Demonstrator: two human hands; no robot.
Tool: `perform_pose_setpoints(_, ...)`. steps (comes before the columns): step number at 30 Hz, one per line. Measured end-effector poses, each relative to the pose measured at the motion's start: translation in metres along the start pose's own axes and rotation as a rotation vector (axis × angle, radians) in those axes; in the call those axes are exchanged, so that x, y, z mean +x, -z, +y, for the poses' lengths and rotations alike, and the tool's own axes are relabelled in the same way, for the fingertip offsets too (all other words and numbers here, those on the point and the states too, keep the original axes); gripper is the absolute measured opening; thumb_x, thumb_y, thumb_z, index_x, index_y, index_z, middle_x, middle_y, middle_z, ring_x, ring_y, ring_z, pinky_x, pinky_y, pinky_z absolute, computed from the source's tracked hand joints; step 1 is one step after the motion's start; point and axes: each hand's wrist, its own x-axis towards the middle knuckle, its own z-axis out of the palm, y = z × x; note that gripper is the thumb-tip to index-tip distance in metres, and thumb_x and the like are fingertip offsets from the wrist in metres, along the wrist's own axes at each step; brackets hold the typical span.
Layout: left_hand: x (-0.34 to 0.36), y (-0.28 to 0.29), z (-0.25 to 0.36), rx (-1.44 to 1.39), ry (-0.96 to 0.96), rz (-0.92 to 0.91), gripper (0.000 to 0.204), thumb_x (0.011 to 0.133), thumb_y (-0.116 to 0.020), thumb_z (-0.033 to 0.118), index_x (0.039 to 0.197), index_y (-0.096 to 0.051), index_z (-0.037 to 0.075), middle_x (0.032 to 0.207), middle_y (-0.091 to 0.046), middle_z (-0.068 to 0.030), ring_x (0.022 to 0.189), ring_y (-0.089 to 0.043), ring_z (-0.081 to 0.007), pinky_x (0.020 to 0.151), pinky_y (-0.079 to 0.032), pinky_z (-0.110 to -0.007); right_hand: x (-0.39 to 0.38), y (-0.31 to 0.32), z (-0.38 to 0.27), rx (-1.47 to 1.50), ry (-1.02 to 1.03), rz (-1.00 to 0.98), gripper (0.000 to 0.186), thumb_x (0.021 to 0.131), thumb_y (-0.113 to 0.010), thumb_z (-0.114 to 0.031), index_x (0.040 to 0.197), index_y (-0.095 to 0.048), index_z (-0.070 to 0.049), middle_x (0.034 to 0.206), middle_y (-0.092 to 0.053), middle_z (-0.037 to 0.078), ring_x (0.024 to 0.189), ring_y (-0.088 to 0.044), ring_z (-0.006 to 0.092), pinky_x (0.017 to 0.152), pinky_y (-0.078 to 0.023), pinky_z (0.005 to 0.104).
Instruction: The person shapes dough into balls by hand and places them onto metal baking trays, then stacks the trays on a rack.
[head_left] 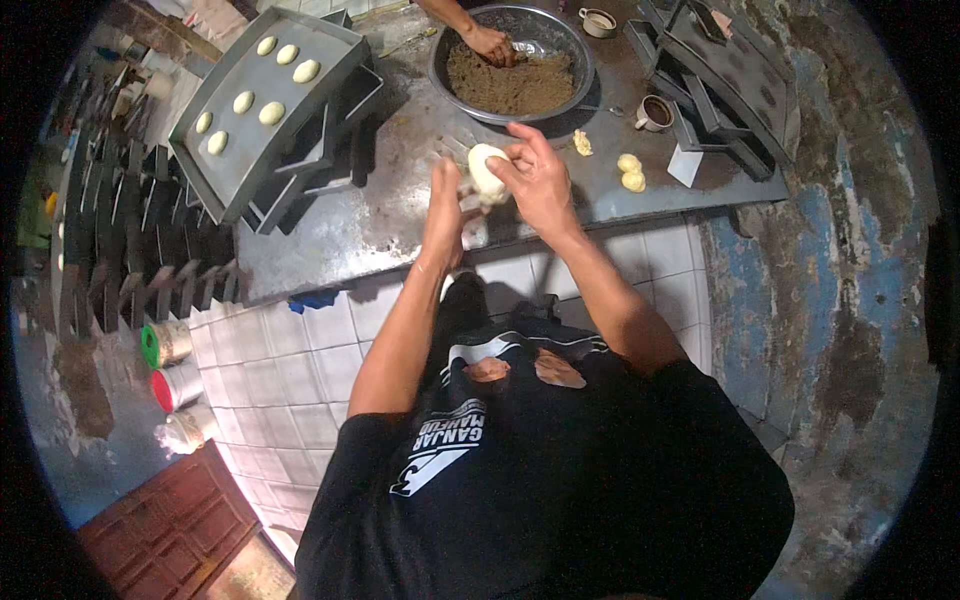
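Note:
A smooth, pale oval dough ball (pixel 487 172) is held up over the front edge of the table. My right hand (pixel 543 188) grips it, the thumb pressed on its near face and the fingers bent around the right side. Just left of the dough is my left hand (pixel 446 208), seen nearly edge-on with its fingers apart; whether it touches the underside is unclear. To the right, two joined yellowish dough lumps (pixel 631 172) and a small crumbly yellow piece (pixel 583 142) lie on the metal tabletop (pixel 370 235).
Another person's hand (pixel 490 46) reaches into a metal basin (pixel 440 88) of brown crumbly filling (pixel 515 85). A tray (pixel 235 115) with several dough balls tops a stack at left. More trays (pixel 730 70) and a cup (pixel 655 114) stand at right.

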Motion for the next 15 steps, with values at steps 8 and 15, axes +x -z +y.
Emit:
perform_pose_setpoints(8, 0.061, 0.026, -0.032, 0.281, 0.151, -0.142, 0.041, 0.09, -0.067, 0.003, 0.129, -0.059, 0.005, 0.119, -0.065, -0.0034, 0.109, -0.061, -0.0144, 0.097, -0.046, -0.028, 0.078, 0.009, 0.063, -0.513, -0.022, -0.41, 0.026, 0.092, -0.068, -0.021, 0.109, -0.069, -0.002, 0.09, -0.06, 0.014, 0.087, -0.063, 0.0287, 0.082, -0.053, 0.0384)
perform_pose_setpoints(15, 0.173, 0.016, 0.018, 0.04, 0.106, -0.291, 0.078, 0.073, -0.078, -0.011, 0.141, -0.044, 0.008, 0.124, -0.06, -0.0034, 0.114, -0.059, -0.0152, 0.101, -0.047, -0.03, 0.268, 0.072, 0.258, -0.936, 0.378, -0.409, 0.024, 0.091, -0.06, -0.015, 0.112, -0.07, -0.009, 0.104, -0.069, 0.015, 0.1, -0.066, 0.0344, 0.089, -0.053, 0.0447)
